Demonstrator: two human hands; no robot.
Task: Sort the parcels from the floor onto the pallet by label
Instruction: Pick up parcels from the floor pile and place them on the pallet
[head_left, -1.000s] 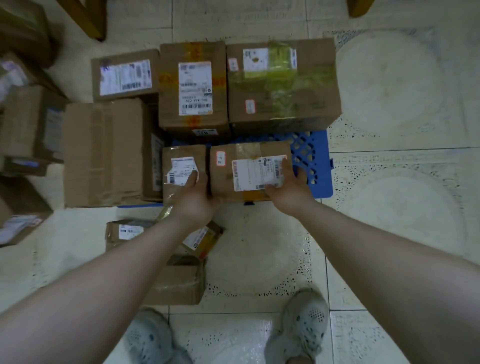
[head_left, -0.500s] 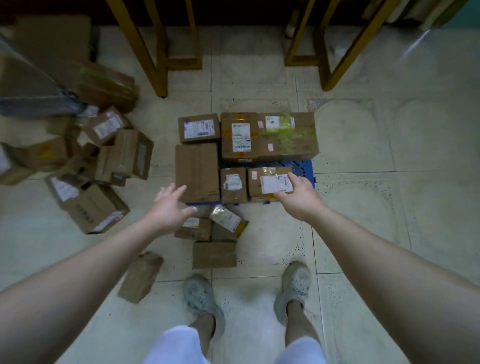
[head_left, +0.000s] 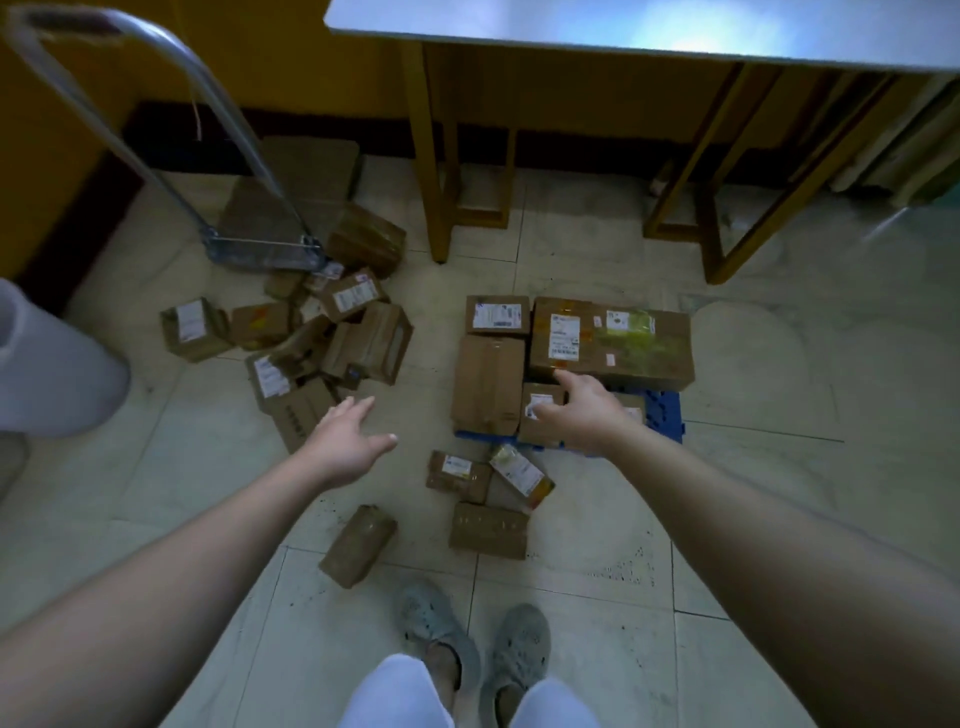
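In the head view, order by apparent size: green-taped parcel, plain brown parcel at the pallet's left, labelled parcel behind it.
1. green-taped parcel and plain brown parcel, about alike.
2. labelled parcel, clearly smallest.

1. The only view comes from a wide-angle camera worn on the person's head, at standing height, facing forward and steeply down at the pale tiled floor (head_left: 571, 597).
2. The person's own grey perforated shoes (head_left: 436, 629) sit at the bottom edge.
3. Both bare forearms enter from the lower corners; the left hand (head_left: 345, 441) and right hand (head_left: 587, 415) reach the frame's middle.
4. The blue plastic pallet (head_left: 665, 413) lies at middle distance, right of centre; the loose brown cardboard parcels (head_left: 311, 358) lie left of centre.
5. The yellow wooden table legs (head_left: 431, 182) and silver metal hand trolley (head_left: 260, 253) fill the far, top part, their lines bent by the lens.
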